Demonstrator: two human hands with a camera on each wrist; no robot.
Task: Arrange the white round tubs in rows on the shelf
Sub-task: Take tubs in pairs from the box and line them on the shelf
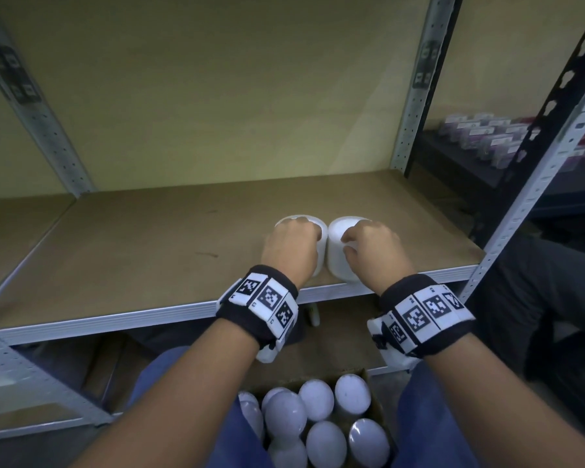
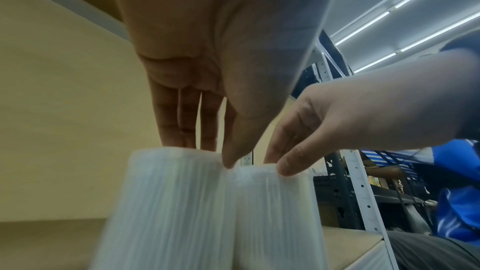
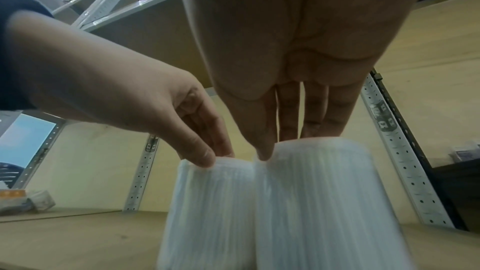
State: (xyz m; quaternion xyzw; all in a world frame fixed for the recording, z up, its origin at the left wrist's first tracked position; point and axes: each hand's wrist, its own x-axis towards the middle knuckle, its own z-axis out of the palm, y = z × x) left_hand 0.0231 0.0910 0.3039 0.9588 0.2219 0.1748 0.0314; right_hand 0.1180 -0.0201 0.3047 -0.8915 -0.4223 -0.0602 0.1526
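Observation:
Two white round tubs stand side by side, touching, near the front edge of the brown shelf board (image 1: 132, 258). My left hand (image 1: 293, 244) holds the left tub (image 1: 322, 238) from above, thumb in front and fingers behind its top. In the same way my right hand (image 1: 372, 248) holds the right tub (image 1: 338, 261). In the left wrist view the left hand (image 2: 205, 153) pinches the top of its tub (image 2: 168, 202). In the right wrist view the right hand (image 3: 285, 143) pinches the top of its tub (image 3: 324, 202). Both tubs are blurred in the wrist views.
A cardboard box (image 1: 362, 373) with several more white tubs sits on my lap below the shelf. Grey perforated uprights (image 1: 416, 96) frame the bay. To the right stands a dark rack with small packets (image 1: 487, 133), and a person in blue (image 2: 454, 202) sits beside it.

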